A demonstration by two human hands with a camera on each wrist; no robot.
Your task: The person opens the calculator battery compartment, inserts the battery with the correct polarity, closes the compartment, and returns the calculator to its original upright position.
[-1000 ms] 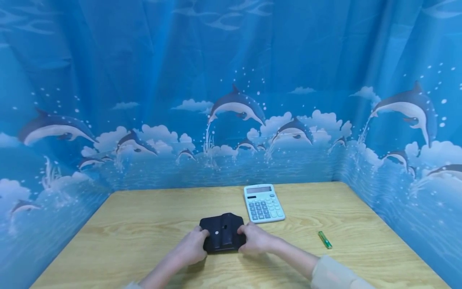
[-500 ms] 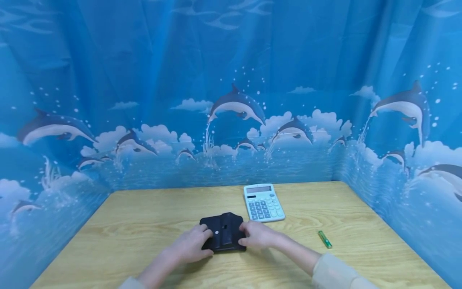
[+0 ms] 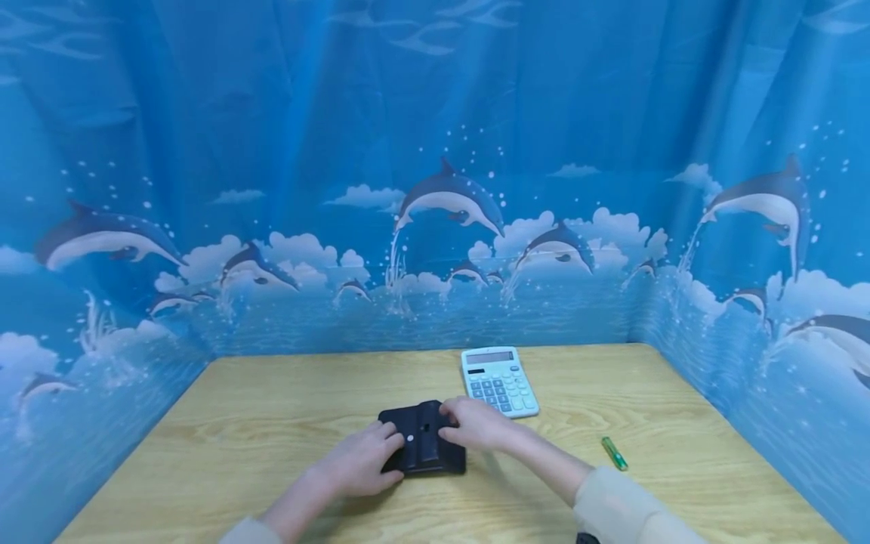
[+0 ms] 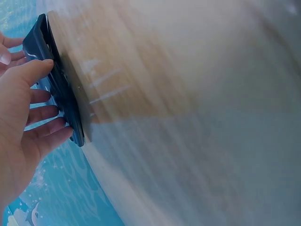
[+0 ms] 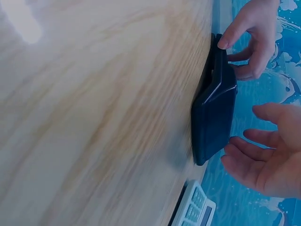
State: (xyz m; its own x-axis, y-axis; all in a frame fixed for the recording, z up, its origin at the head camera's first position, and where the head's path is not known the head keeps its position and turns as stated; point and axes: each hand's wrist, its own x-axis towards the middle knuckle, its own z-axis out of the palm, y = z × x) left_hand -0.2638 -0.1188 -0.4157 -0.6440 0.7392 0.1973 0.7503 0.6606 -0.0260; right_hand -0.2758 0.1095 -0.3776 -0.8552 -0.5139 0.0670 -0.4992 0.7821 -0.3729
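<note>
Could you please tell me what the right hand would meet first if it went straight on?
Most likely the black case, just ahead of the right hand; whether its fingers touch it is unclear.

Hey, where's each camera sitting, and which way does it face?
Head: worn on the head, facing forward and down over the wood-grained table toward the blue dolphin-printed curtain; left hand, right hand and pale sleeves show.
Left wrist: on that wrist, looking across the table at the black, roughly rectangular object; left hand at the left edge, part of the right hand beyond.
Right wrist: on that wrist, facing the same object; right hand at the right edge, left hand above.
Both wrist views share object, table, curtain and hands.
</note>
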